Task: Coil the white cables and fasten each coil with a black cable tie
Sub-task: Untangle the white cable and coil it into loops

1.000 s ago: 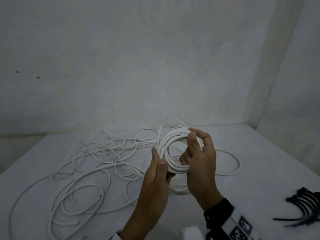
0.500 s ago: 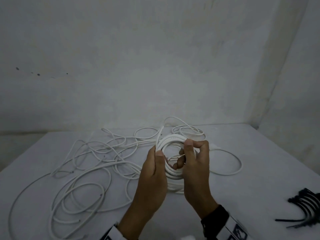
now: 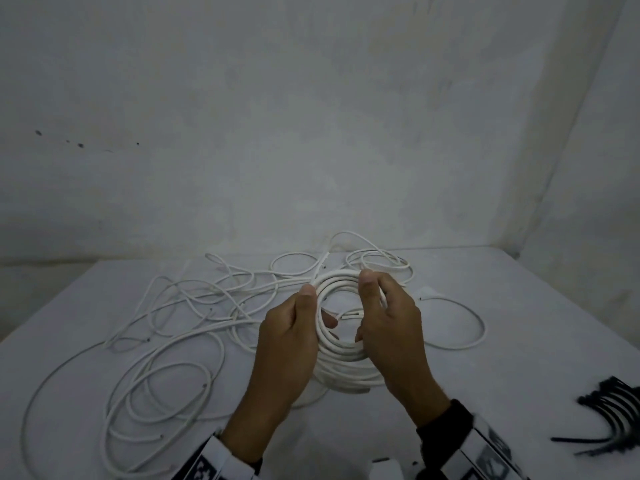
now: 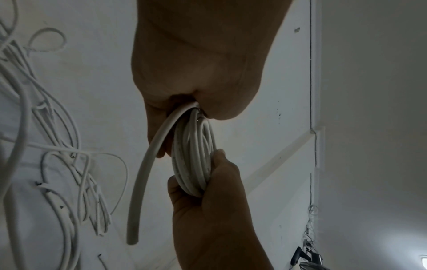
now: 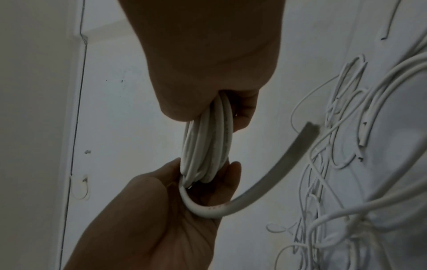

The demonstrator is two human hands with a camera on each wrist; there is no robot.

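Both hands hold up a white cable coil of several turns above the table. My left hand grips its left side, thumb on top. My right hand pinches the right side, thumb on the upper turns. A short free end sticks up past the left thumb. The left wrist view shows the coil edge-on between the left hand and right hand, its free end hanging loose. The right wrist view shows that coil, the right hand and the left hand.
Loose white cables sprawl over the left and far part of the white table, and more loops lie under the hands. A bundle of black cable ties lies at the right edge. Walls close in behind and right.
The coil has turned to face me more, so its opening shows wide between the hands. Both hands have sunk slightly towards the table, and my left thumb now sits on the coil's top.
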